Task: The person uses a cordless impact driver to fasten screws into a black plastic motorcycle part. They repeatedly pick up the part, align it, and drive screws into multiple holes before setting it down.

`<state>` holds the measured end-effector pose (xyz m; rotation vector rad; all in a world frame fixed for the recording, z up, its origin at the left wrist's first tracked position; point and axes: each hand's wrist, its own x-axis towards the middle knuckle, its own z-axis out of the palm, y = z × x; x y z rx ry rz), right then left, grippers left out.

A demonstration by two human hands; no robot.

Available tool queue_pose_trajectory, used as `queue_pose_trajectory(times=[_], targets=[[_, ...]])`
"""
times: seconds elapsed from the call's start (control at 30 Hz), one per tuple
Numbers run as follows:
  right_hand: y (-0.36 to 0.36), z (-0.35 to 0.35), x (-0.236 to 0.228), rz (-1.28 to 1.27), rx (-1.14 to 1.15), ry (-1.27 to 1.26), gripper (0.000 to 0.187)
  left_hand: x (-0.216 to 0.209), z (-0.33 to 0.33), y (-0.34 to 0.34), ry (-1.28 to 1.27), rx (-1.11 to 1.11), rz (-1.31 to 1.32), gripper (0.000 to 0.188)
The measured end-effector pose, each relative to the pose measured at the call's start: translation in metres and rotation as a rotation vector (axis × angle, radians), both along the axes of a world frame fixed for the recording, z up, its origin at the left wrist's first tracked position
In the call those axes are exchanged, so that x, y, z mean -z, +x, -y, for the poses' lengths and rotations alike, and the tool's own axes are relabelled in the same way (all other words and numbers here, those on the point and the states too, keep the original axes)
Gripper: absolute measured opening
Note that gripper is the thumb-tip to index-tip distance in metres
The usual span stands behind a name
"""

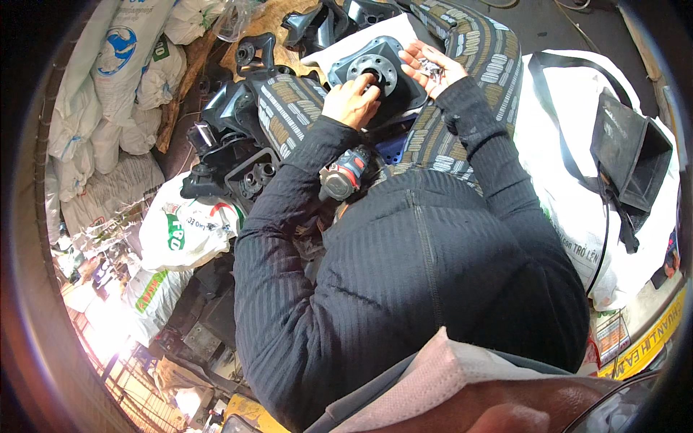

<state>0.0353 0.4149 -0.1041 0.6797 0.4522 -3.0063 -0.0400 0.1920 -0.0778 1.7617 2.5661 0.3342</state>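
Note:
A black moulded part with a round grey flange (386, 65) rests between my knees, with a ring of holes around its central opening. My left hand (352, 101) has its fingers bent into that opening; whatever the fingertips pinch is hidden. Just right of the flange, my right hand (434, 68) is turned palm up and cupped. Several small silvery metal pieces (431, 70) lie in it, too small to name surely. Below my left wrist, a red and black cordless power tool (345, 177) lies against my lap.
Black moulded parts (253, 173) are heaped on the left, with more (317, 25) beyond my knees. White sacks (108, 79) stack up at the far left. On the right, a black box-shaped piece (632, 151) rests on a large white sack (570, 187).

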Motion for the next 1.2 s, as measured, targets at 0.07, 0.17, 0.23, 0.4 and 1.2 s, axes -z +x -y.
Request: queue_pose_trajectory(times=[0.07,0.17,0.23,0.4,1.2], targets=[[0.001,0.003,-0.002,-0.026,-0.051,-0.024,0.036,-0.01,-0.006,0.0,0.099,-0.034,0.066,0.024],[0.004,0.008,-0.002,-0.167,-0.144,-0.106,0.04,-0.046,-0.019,0.001,0.25,-0.271,0.337,0.017],[0.008,0.016,-0.018,-0.144,-0.255,0.055,0.039,-0.067,-0.028,-0.007,0.27,-0.24,0.337,0.02],[0.017,0.041,-0.025,0.038,-0.407,0.211,0.031,-0.077,-0.036,-0.001,0.17,-0.009,0.29,0.029],[0.028,0.039,0.013,0.294,-0.337,0.174,0.028,-0.033,0.016,-0.06,0.282,-0.569,1.24,0.017]])
